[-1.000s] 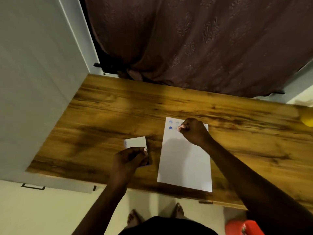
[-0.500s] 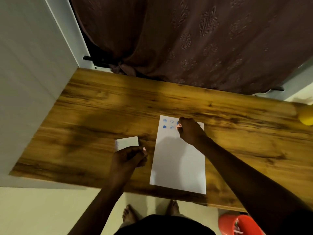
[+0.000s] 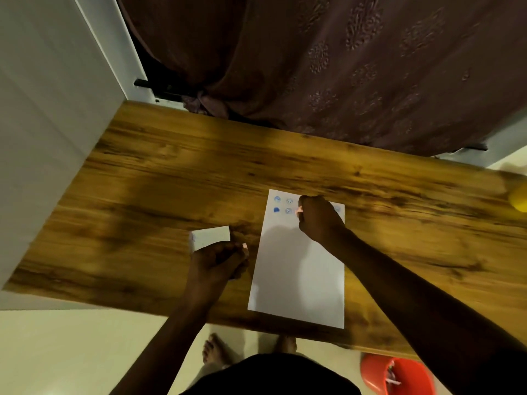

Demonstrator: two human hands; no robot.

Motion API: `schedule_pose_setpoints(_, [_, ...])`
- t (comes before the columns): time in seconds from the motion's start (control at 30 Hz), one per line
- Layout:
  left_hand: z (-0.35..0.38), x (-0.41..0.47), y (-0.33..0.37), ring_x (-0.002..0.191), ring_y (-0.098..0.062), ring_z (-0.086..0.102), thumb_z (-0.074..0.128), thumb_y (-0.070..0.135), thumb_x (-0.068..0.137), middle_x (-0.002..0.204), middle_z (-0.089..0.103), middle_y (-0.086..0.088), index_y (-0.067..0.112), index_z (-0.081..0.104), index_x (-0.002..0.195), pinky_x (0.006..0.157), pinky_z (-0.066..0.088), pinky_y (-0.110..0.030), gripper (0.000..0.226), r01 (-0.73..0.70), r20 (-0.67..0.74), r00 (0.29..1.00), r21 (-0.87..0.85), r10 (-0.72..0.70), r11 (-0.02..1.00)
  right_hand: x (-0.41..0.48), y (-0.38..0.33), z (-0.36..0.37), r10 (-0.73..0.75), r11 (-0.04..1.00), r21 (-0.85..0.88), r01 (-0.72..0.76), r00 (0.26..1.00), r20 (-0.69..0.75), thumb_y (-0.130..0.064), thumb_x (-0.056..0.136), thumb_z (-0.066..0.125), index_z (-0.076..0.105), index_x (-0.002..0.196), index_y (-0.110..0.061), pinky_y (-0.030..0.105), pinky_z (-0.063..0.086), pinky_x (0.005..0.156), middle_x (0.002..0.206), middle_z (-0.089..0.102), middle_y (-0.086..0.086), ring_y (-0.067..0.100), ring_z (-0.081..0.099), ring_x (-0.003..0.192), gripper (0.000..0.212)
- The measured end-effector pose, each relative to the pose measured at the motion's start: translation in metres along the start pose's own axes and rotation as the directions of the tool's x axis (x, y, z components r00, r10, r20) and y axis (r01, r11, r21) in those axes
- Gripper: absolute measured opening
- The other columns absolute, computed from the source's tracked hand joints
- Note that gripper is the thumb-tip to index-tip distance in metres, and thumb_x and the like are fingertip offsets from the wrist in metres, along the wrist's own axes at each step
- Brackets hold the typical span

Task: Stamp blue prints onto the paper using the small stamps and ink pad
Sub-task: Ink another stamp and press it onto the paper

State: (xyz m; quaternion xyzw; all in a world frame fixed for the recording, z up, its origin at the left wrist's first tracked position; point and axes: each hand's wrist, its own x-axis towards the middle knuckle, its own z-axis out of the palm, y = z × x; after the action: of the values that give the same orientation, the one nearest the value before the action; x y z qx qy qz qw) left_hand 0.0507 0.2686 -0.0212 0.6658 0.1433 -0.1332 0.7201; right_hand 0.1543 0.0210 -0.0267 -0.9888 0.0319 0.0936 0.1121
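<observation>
1. Dim, warm indoor light, from above
2. The white paper is the brightest patch; soft shadows of the arms fall across it and over the table
3. Wide-angle bending curves the table's edges
4. Slight motion blur smears the wood grain and the yellow thing at the right edge

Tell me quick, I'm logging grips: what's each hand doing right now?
Left hand: closed on the white box on the table.
Right hand: closed on a small stamp, pressed to the paper.
</observation>
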Motion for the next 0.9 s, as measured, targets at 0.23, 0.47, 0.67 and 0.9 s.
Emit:
schedule_pose_setpoints(0.23, [0.007,0.000,0.013,0.083,-0.026,0.080,0.078,0.034,0.089,0.088,0.083,-0.004,0.031,0.082,0.092,0.080,0.066,-0.053,0.007,0.006,0.005,1.000,0.061,-0.006,0.998,0.002,-0.002,-0.006,0.006,1.000,-0.009,-0.006,1.000,-0.007,-0.020,0.090,0.071,0.065,0.114,-0.007,0.036,0.055,0.094,0.113,0.069,0.013,0.030,0.067,0.102,0.029])
schedule_pose_setpoints(0.47, [0.005,-0.012,0.025,0.085,-0.021,0.081,0.079,0.028,0.089,0.092,0.084,-0.002,0.027,0.083,0.095,0.076,0.068,-0.040,0.007,-0.023,0.004,1.000,0.037,0.023,0.999,0.008,0.003,-0.019,-0.017,1.000,0.022,0.016,0.998,0.052,-0.023,0.092,0.070,0.066,0.114,-0.005,0.032,0.053,0.089,0.112,0.069,0.014,0.029,0.066,0.102,0.028])
schedule_pose_setpoints(0.67, [0.013,-0.021,0.030,0.085,-0.024,0.081,0.078,0.029,0.090,0.089,0.084,-0.003,0.031,0.082,0.092,0.080,0.064,-0.052,0.005,-0.016,0.015,1.000,0.086,0.015,0.996,0.012,0.024,-0.038,0.088,0.962,0.263,-0.078,0.996,-0.026,-0.036,0.081,0.081,0.075,0.100,-0.008,0.028,0.051,0.075,0.102,0.075,0.009,0.026,0.069,0.095,0.033])
schedule_pose_setpoints(0.9, [0.040,-0.022,0.032,0.087,-0.016,0.081,0.075,0.023,0.092,0.091,0.084,0.000,0.025,0.083,0.096,0.056,0.056,-0.013,0.008,-0.038,0.096,0.995,0.059,0.032,0.998,-0.040,0.038,-0.087,0.117,0.376,0.919,-0.122,0.990,0.083,-0.034,0.078,0.084,0.079,0.093,-0.010,0.029,0.054,0.068,0.086,0.077,0.014,0.018,0.064,0.073,0.029])
